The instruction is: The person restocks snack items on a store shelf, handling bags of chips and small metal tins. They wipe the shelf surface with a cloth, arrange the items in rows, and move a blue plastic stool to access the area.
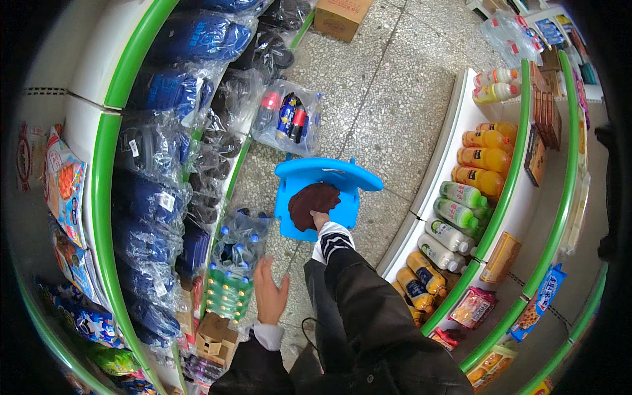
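A small blue plastic chair [344, 216] stands on the floor before me, its rounded back panel [326, 170] toward the far side. Over its seat lies a dark brown cloth [308, 200] with a ragged edge. My right hand [321, 219] grips the near edge of this cloth, and part of the fingers is hidden by it. Lower left, my left hand [271, 291] hangs in the air with fingers apart and nothing in it. Beside it is a plastic-wrapped pack of green bottles [229, 291].
Left shelves hold blue slippers in clear bags [153, 197]. A clear bag of bottles [291, 118] sits beyond the chair. Right shelves carry orange drink bottles [486, 158] and snack packets [473, 307]. A cardboard box [340, 22] stands farther along the terrazzo floor [360, 84].
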Tool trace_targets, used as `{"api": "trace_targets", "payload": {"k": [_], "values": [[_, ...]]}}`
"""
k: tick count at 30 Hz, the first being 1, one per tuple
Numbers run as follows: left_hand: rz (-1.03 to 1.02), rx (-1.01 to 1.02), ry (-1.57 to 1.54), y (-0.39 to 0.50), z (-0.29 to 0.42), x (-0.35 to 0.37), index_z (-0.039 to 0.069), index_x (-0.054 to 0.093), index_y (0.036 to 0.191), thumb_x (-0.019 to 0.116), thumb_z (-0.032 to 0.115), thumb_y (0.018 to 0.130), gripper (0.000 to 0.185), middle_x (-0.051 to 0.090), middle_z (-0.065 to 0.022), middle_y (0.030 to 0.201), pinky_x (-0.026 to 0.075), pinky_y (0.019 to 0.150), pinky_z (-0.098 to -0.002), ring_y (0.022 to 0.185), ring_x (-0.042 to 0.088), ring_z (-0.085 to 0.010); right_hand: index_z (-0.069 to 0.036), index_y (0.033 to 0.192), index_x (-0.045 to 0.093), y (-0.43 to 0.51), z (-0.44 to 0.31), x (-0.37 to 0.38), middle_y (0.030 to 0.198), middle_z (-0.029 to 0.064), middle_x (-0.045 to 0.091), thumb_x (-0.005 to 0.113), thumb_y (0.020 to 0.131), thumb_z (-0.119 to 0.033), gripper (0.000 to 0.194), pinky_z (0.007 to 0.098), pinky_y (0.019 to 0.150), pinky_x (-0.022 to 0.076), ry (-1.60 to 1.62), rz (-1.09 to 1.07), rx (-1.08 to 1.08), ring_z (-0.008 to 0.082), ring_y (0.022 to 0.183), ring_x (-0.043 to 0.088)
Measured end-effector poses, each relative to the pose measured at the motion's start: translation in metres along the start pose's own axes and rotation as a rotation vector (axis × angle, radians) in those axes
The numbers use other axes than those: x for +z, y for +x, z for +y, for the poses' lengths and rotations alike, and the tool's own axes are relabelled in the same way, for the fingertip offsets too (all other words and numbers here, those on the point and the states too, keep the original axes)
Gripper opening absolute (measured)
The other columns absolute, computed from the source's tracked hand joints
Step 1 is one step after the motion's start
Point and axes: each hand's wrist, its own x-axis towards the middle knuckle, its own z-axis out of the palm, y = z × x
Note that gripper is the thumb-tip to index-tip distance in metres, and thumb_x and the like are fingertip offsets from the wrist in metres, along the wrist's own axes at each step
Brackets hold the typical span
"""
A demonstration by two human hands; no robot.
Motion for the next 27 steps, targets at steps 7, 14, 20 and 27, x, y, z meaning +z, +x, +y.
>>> {"api": "trace_targets", "payload": {"k": [7, 14, 20, 27], "values": [[0.548, -0.307, -0.242, -0.028, -0.048, 0.005, -0.005, 0.04, 0.132, 0.07, 0.019, 0.083, 0.063, 0.036, -0.0281, 0.138, 0.027, 0.109, -0.0456, 0.131, 0.033, -0.0426, -0.004, 0.09, 0.062, -0.225, -0.098, -0.08, 0.091, 0.0016, 0.061, 0.06, 0.083, -0.025, 0.023, 0.0321, 0.078, 0.0413, 0.279, -0.582, -0.075, 0.0131, 0.087, 0.055], [0.263, -0.369, -1.768, -0.108, 0.073, -0.072, 0.007, 0.047, 0.134, 0.04, 0.043, 0.099, 0.05, 0.05, -0.0072, 0.137, 0.038, 0.105, -0.041, 0.121, 0.052, -0.0246, 0.004, 0.126, 0.054, -0.481, -0.188, -0.166, 0.121, 0.0063, 0.06, 0.058, 0.084, -0.012, 0.045, 0.0299, 0.095, 0.0415, 0.052, -1.153, -0.441, 0.0159, 0.108, 0.056], [0.308, 0.079, -1.837, -0.252, 0.115, -0.176, 0.006, 0.044, 0.137, 0.043, 0.027, 0.097, 0.045, 0.05, -0.0065, 0.137, 0.037, 0.107, -0.0389, 0.126, 0.047, -0.0239, 0.003, 0.129, 0.05, -0.647, -0.204, -0.163, 0.12, 0.0075, 0.06, 0.068, 0.086, -0.013, 0.048, 0.0311, 0.094, 0.0447, -0.088, -1.117, -0.744, 0.015, 0.108, 0.056], [0.565, 0.336, -1.527, -0.455, 0.089, -0.237, 0.004, 0.054, 0.121, 0.06, -0.003, 0.081, 0.041, 0.063, -0.004, 0.113, 0.047, 0.088, -0.0303, 0.101, 0.061, -0.0147, -0.005, 0.145, 0.026, -0.775, -0.087, -0.12, 0.141, 0.0159, 0.039, 0.082, 0.073, -0.026, 0.094, 0.0376, 0.1, 0.0391, -0.167, -1.087, -1.12, 0.0262, 0.126, 0.045]]}}
